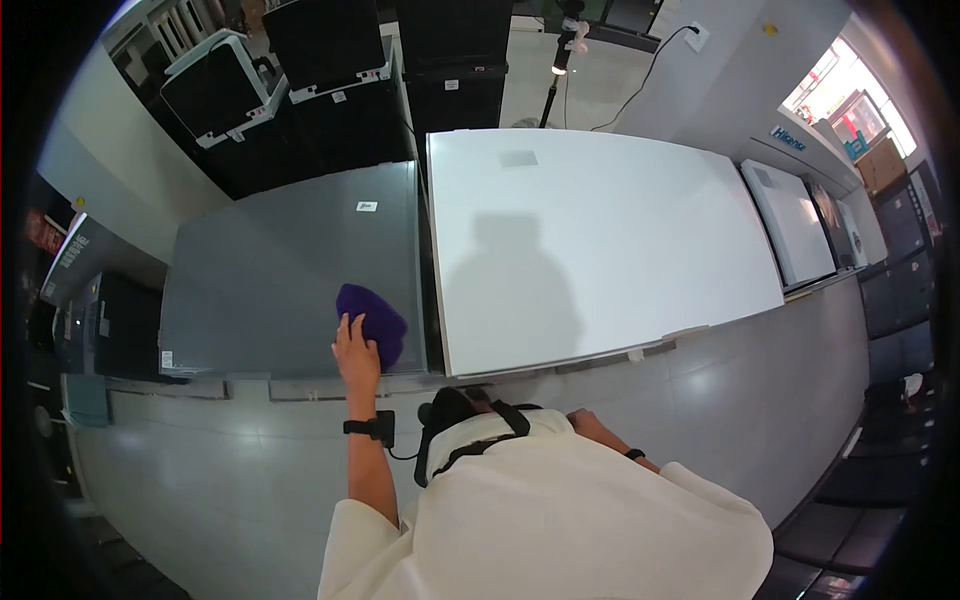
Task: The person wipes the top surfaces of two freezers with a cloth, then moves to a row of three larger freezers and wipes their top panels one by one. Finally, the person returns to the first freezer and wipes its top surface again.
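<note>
My left hand is on a crumpled purple cloth, its fingers over the cloth's left edge. The cloth lies on the grey top of a large appliance, near its front right corner. A dark band with a small box is strapped round my left wrist. My right hand is beside my body, in front of the white appliance top; its fingers are mostly hidden, so I cannot see whether it holds anything.
A narrow gap separates the grey and white tops. Black appliances stand behind them. A tripod stand and a cable are at the back. Further units line the right, and a dark unit stands at left.
</note>
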A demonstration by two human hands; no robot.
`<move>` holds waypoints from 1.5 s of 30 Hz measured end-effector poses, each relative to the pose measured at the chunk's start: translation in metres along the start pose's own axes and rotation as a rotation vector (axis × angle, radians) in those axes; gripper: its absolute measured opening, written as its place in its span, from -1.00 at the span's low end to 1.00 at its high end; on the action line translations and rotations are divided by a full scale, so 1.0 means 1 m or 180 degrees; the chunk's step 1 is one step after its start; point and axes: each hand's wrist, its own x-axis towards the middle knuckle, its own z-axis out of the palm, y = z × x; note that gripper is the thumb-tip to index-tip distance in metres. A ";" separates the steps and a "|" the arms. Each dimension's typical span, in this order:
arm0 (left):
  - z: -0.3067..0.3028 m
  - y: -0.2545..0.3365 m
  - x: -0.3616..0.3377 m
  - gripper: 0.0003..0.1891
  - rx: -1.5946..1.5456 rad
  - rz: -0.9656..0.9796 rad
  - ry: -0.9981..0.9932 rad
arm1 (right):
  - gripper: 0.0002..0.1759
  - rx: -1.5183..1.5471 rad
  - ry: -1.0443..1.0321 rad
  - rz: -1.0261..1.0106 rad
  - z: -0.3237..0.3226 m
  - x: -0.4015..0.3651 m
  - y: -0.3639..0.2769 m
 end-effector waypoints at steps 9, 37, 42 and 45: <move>-0.013 -0.084 0.003 -0.43 0.0556 -0.0903 0.0510 | -0.59 -0.0114 -0.0188 -0.0279 -0.007 0.004 0.031; 0.026 0.044 -0.034 -0.48 -0.0465 0.0371 0.0024 | -0.73 -0.0591 -0.0415 -0.0720 -0.028 0.021 0.020; 0.021 0.023 -0.021 -0.49 0.0047 0.0081 0.0131 | -0.79 -0.0298 0.0521 -0.1535 -0.083 -0.009 -0.130; 0.014 0.016 -0.007 -0.46 0.0246 -0.0422 0.0244 | -0.82 -0.0573 0.0972 -0.2114 -0.102 -0.013 -0.161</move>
